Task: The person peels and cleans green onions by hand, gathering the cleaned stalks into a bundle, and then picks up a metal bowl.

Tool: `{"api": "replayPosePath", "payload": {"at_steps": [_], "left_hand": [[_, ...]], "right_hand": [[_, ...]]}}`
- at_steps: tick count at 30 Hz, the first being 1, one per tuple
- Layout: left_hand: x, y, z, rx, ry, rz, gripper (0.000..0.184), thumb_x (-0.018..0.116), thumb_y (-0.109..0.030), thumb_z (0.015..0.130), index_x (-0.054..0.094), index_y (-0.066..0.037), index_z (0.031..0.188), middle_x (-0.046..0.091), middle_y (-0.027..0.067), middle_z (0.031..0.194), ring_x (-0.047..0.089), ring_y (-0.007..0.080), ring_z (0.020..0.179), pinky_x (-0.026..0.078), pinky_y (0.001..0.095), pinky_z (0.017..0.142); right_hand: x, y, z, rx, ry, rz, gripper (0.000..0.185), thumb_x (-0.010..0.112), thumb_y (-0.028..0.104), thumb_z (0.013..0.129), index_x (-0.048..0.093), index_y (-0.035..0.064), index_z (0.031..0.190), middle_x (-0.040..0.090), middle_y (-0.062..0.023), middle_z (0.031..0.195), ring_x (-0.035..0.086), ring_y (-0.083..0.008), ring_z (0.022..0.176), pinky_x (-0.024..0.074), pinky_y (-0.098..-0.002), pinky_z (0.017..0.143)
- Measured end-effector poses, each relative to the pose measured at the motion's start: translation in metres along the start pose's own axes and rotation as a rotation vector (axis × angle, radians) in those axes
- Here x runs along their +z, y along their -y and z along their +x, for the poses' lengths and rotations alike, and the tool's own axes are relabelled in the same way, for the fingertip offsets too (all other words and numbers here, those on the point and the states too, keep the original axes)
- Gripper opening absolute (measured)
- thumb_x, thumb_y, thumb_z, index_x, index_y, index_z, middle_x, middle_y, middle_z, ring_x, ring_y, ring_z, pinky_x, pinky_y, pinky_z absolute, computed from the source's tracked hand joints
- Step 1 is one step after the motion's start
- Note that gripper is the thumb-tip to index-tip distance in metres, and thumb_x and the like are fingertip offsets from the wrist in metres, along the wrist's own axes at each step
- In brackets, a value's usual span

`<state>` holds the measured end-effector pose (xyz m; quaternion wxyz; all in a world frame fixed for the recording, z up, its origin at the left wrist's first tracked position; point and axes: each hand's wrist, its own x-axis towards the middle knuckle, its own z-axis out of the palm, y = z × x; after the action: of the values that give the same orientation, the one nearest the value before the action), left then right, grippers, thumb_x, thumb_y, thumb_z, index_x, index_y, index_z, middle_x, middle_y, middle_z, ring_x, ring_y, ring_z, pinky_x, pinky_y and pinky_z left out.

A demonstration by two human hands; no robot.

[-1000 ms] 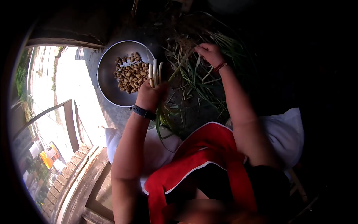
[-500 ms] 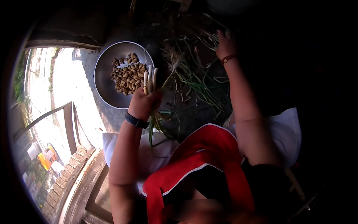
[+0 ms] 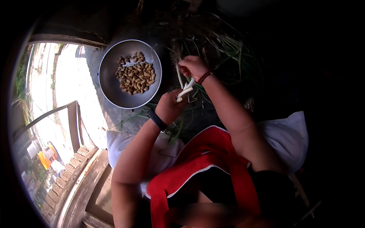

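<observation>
Clasping white stalks, left fingers curled snug — right fingers pinching rooted stalk.

Exposure uneven. Strong daylight enters from left of the left hand, where pale ground is burnt out to white. Beyond the right hand, deep shadow swallows detail. Between these extremes, light is dim; the pale stalks at the left hand read brightest there. Wide-angle distortion bows the far edge left of the hands. Below both hands, a patch is heavily blurred.
</observation>
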<state>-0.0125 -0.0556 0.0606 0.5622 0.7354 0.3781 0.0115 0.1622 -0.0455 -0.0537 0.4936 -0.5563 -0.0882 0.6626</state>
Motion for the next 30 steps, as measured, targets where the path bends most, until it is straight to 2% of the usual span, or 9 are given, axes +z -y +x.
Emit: {"api": "replayPosePath", "payload": {"at_steps": [3,6,9,14,17,23,28,29,30], "left_hand": [[0.001,0.004,0.003,-0.208,0.004,-0.415,0.015,0.054,-0.011,0.084,0.057,0.000,0.094,0.064,0.0080,0.079,0.057,0.0149,0.063,0.047,0.0267,0.059],[-0.003,0.011,0.014,-0.386,-0.190,-1.044,0.018,0.052,-0.012,0.087,0.057,0.001,0.098,0.064,0.0146,0.088,0.062,0.0205,0.066,0.052,0.0304,0.062],[-0.015,0.030,0.024,-0.436,-0.166,-1.102,0.020,0.052,-0.013,0.087,0.052,0.001,0.101,0.062,0.0148,0.090,0.065,0.0262,0.070,0.053,0.0337,0.056],[-0.011,0.034,0.030,-0.476,-0.314,-1.017,0.015,0.054,-0.013,0.086,0.052,-0.004,0.073,0.049,0.0035,0.056,0.044,0.0145,0.041,0.040,0.0285,0.037],[-0.008,0.029,0.031,-0.420,-0.290,-0.964,0.016,0.054,-0.013,0.085,0.051,-0.005,0.073,0.049,0.0033,0.055,0.046,0.0141,0.041,0.040,0.0276,0.037],[-0.010,0.012,0.016,-0.403,-0.266,-0.855,0.019,0.055,-0.015,0.085,0.051,-0.005,0.070,0.049,0.0024,0.054,0.045,0.0132,0.040,0.038,0.0254,0.036],[-0.024,0.014,0.019,-0.449,-0.197,-0.970,0.020,0.054,-0.014,0.086,0.051,-0.005,0.069,0.048,0.0022,0.054,0.043,0.0129,0.039,0.037,0.0253,0.036],[-0.026,0.017,0.019,-0.446,-0.166,-1.006,0.020,0.053,-0.014,0.087,0.051,-0.005,0.069,0.048,0.0021,0.054,0.043,0.0128,0.039,0.037,0.0254,0.036],[-0.028,0.021,0.021,-0.437,-0.151,-1.009,0.020,0.053,-0.014,0.087,0.051,-0.005,0.069,0.047,0.0020,0.054,0.042,0.0126,0.039,0.036,0.0253,0.036]], "right_hand": [[0.004,-0.001,-0.002,-0.132,0.043,0.061,0.010,0.059,0.009,0.080,0.054,0.0014,0.079,0.058,-0.0041,0.068,0.051,-0.0075,0.053,0.0407,-0.0205,0.045],[0.013,-0.005,-0.011,-0.306,0.084,-0.067,0.009,0.058,0.008,0.081,0.052,0.0021,0.081,0.056,-0.0023,0.067,0.050,-0.0066,0.054,0.0409,-0.0204,0.047],[0.029,-0.015,-0.023,-0.526,0.081,-0.407,0.007,0.057,0.005,0.083,0.050,0.0029,0.083,0.055,-0.0006,0.069,0.049,-0.0048,0.056,0.0402,-0.0190,0.048],[0.038,-0.024,-0.022,-0.403,-0.114,-0.119,0.010,0.058,0.005,0.080,0.050,0.0018,0.077,0.055,-0.0030,0.062,0.052,-0.0084,0.050,0.0413,-0.0229,0.042],[0.032,-0.017,-0.014,-0.368,-0.216,-0.026,0.010,0.058,0.004,0.079,0.049,0.0012,0.077,0.054,-0.0041,0.059,0.050,-0.0099,0.045,0.0403,-0.0246,0.039],[-0.101,0.022,0.025,-0.294,-0.718,-0.003,0.020,0.058,0.012,0.082,0.053,0.0002,0.066,0.049,-0.0046,0.051,0.053,-0.0132,0.045,0.0457,-0.0270,0.039],[-0.085,0.030,-0.002,-0.430,-0.409,-0.881,0.026,0.060,0.017,0.082,0.052,-0.0001,0.064,0.055,-0.0053,0.063,0.049,-0.0137,0.049,0.0425,-0.0265,0.048],[-0.073,0.022,-0.002,-0.819,-0.273,-0.977,0.011,0.057,0.009,0.082,0.055,0.0006,0.075,0.058,-0.0043,0.083,0.048,-0.0117,0.057,0.0414,-0.0254,0.056],[-0.045,0.026,-0.019,-0.841,-0.019,-0.730,0.011,0.053,0.001,0.080,0.056,0.0025,0.090,0.056,-0.0051,0.104,0.049,-0.0095,0.066,0.0413,-0.0233,0.060]]}}
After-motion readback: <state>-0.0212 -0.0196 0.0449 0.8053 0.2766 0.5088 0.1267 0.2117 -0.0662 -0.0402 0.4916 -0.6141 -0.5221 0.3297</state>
